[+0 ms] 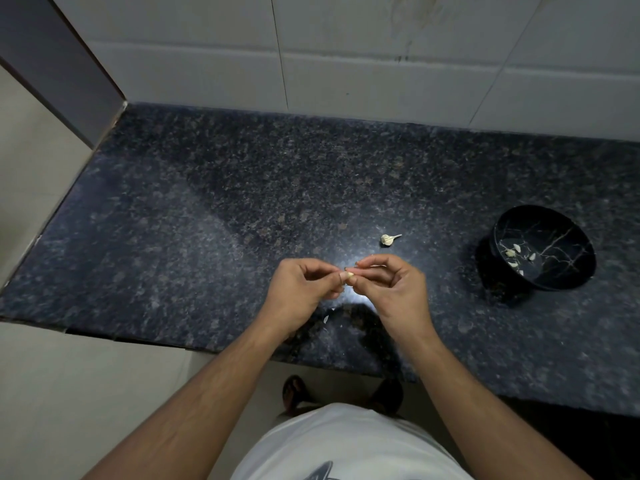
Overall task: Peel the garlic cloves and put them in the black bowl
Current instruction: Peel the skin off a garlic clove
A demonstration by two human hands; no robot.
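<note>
Pale, papery and tiny: that's the garlic clove (349,274), caught between both hands just above the dark speckled worktop (207,202). The left hand (301,289) pinches one end with thumb and forefinger, other fingers curled in beneath; the right hand (391,285) pinches the opposite end, its fingers (375,261) arched over the top. Whether any skin is lifting yet is too small to tell.

A clove like this should weigh next to nothing, firm inside but wrapped in thin, brittle skin that likely tears in flakes rather than in one sheet. Once bare, it will probably turn a bit tacky and slick, so a light fingertip pinch at the tips, with a nail worked under the skin at the root end, looks the sensible hold. Squeeze hard and it may shoot out.

Further back sits the remaining garlic head (388,239), stalk pointing right, well apart from the hands. Off to the right, the black bowl (568,271), gold-veined, already holds several pale cloves (510,252). A scrap of peel (325,319) lies on the worktop beneath the left wrist.
</note>
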